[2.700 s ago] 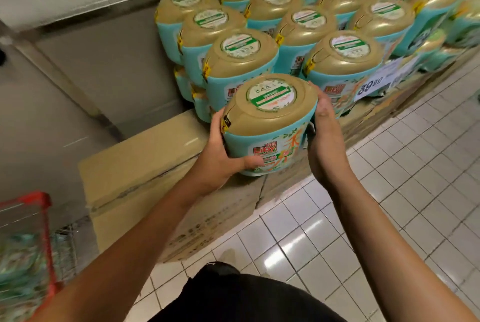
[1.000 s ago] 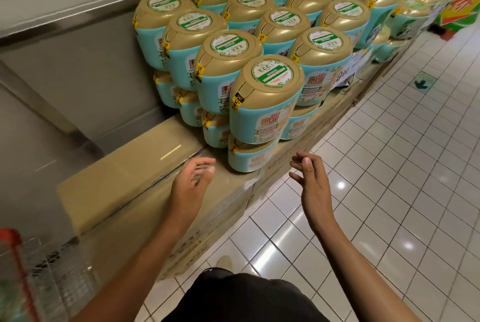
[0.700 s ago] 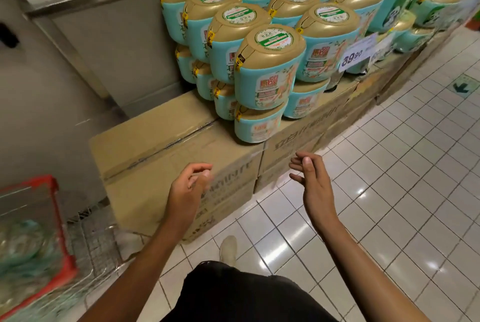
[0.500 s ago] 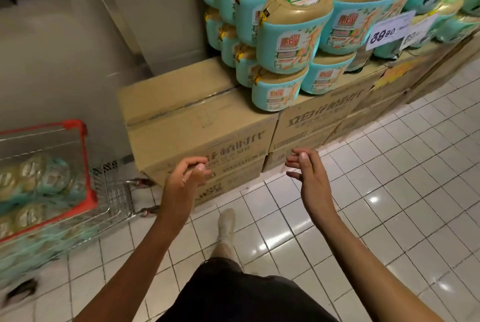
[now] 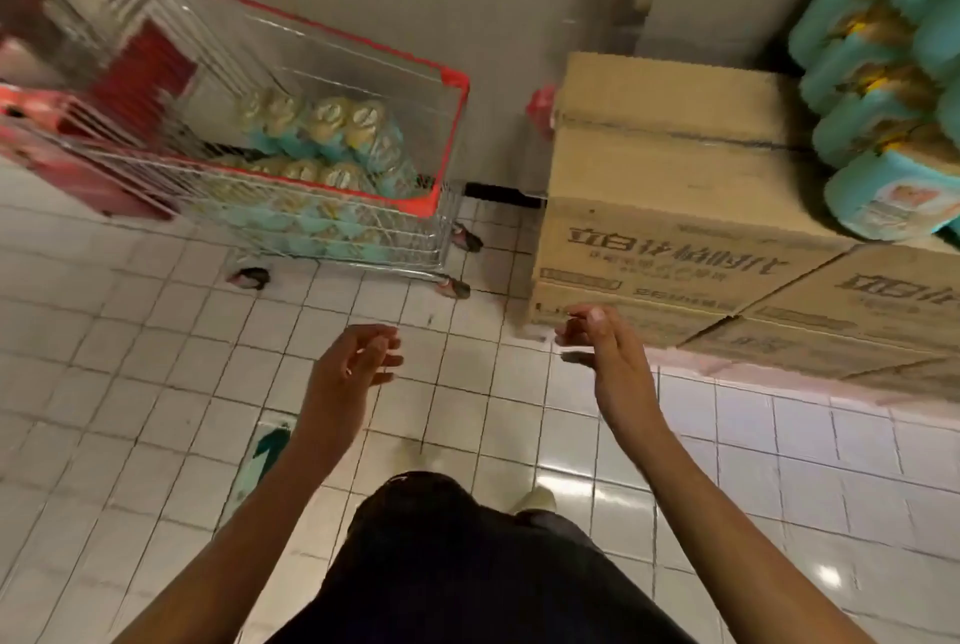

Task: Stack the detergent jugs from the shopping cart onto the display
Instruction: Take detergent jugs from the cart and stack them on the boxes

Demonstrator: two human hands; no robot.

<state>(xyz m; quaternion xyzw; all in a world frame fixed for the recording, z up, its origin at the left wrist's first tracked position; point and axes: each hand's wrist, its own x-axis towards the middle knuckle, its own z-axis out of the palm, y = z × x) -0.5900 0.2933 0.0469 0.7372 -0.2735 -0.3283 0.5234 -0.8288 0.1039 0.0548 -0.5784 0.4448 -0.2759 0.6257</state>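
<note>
Looking down from the head camera; single view, motion blur over the upper half.

Hands: 2, both raised over the white tiled floor [image 5: 156, 383], palms facing each other, well apart. Left hand [image 5: 353, 363]: grip slack, fingers loosely curled, nothing in it. Right hand [image 5: 608, 357]: grip likewise slack, fingertips bent toward the thumb, nothing in it; it sits in front of the lower edge of the cartons, and contact cannot be judged.

Shopping cart [image 5: 452, 124]: 1, wire sides, red rim, upper left, standing on the floor near a grey wall. Castors seen: 3. Cart jugs [image 5: 332, 134]: teal bodies, gold lids, lying packed inside. 6 lids can be counted in the top layer; further layers show through the wire, but blur prevents a full count.

Cardboard cartons [image 5: 675, 186]: at least 3 distinguishable, printed fronts, stacked at right as the display base. The cart's front corner is near the leftmost carton, with a gap between. A small red object [image 5: 540, 111] sits just beside that carton's left edge; identity unclear.

Display jugs [image 5: 883, 124]: same teal and gold, piled on the cartons at far right, several tiers, too smeared to count.

Floor marker [image 5: 265, 451]: 1, green arrow, beneath the left forearm. Shoe [image 5: 535, 500]: 1 visible, pale, beyond dark trousers [image 5: 467, 565].
</note>
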